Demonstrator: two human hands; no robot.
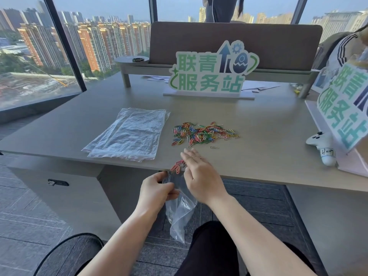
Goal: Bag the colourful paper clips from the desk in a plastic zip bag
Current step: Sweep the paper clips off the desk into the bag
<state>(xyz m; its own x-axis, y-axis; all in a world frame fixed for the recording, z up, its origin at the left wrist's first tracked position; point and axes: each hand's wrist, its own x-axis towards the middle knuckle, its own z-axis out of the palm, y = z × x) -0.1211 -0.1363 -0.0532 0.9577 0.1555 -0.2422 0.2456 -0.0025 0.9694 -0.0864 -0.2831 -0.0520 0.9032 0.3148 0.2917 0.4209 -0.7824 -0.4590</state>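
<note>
Seated person at a grey surface (pixel 258 140), seen from the head camera. The left hand (pixel 157 191) is below the near edge of the surface, its fingers and thumb curled round the top of a clear zip bag (pixel 180 214), which hangs down from that edge between the person's knees. The right hand (pixel 199 172) lies over the edge with its fingers straight and together, palm turned leftward, gripping nothing; its fingertips (pixel 188 154) rest on the surface. Just left of these fingers a small cluster of clips (pixel 177 165), mostly red, sits at the very edge, directly above the mouth of the bag. Whether the fingers touch the cluster cannot be told.

The main pile of clips (pixel 205 133), in red, green, blue, yellow and white, is spread in a loose band in the middle of the surface, apart from the right hand. One stray clip (pixel 214 147) lies just in front of the pile. To the left of the pile a stack of spare bags (pixel 129 134) lies flat, its near end close to the edge.

Behind the pile stands a sign (pixel 213 68) with green characters on a white base. A second sign (pixel 344 108) leans at the right, and beside it lies a white controller (pixel 320 144). A window (pixel 59 46) at left shows tower blocks.
</note>
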